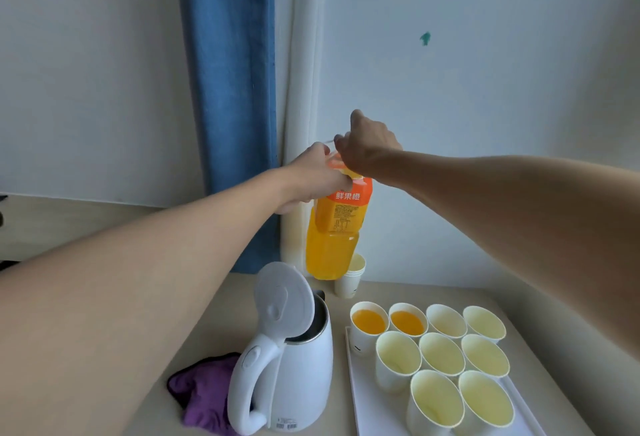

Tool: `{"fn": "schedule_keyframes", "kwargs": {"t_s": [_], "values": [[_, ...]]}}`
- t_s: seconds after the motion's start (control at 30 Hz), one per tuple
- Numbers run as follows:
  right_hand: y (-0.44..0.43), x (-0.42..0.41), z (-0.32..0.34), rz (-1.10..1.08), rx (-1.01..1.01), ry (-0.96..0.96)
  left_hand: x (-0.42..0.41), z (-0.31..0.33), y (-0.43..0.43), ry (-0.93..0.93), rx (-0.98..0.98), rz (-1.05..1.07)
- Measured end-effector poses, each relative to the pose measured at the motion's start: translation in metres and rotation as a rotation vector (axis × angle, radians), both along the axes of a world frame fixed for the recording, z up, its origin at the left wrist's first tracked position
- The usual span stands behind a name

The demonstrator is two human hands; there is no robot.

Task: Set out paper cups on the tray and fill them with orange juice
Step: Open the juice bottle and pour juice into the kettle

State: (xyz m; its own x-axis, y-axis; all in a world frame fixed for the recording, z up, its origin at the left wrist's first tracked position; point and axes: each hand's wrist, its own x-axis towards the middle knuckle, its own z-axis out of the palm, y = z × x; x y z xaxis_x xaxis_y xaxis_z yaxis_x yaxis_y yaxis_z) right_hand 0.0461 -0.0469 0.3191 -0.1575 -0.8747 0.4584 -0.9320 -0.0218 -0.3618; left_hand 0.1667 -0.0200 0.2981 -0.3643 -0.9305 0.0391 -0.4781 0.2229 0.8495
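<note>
Where both hands [346,158] grip, the bottle [337,227] cap hides.

A pale beige surface [408,292] carried everything. Directly below the fingers [320,153] stood a small stack of white paper cups [349,279] by the wall. Nearer than the fingers and to their left sat a white electric kettle [287,366], lid raised, with a purple cloth [201,397] just beside it. Nearer and to the right lay a white tray [355,387].
</note>
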Motion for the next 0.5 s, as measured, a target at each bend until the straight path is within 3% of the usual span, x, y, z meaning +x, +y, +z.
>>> {"fn": "schedule_keyframes", "kwargs": {"t_s": [0.13,0.27,0.37,0.5], "values": [[0.060,-0.002,0.036,-0.061,-0.046,0.023,-0.012,0.021,0.046,0.063,-0.087,0.046],[0.126,0.002,0.053,-0.121,-0.049,0.077,-0.029,0.003,0.116,0.120,-0.243,0.162],[0.176,0.010,0.045,-0.088,0.006,0.083,-0.041,-0.024,0.172,0.250,-0.231,0.300],[0.235,0.011,0.009,-0.043,0.129,0.054,-0.045,-0.064,0.226,0.230,-0.240,0.377]]}}
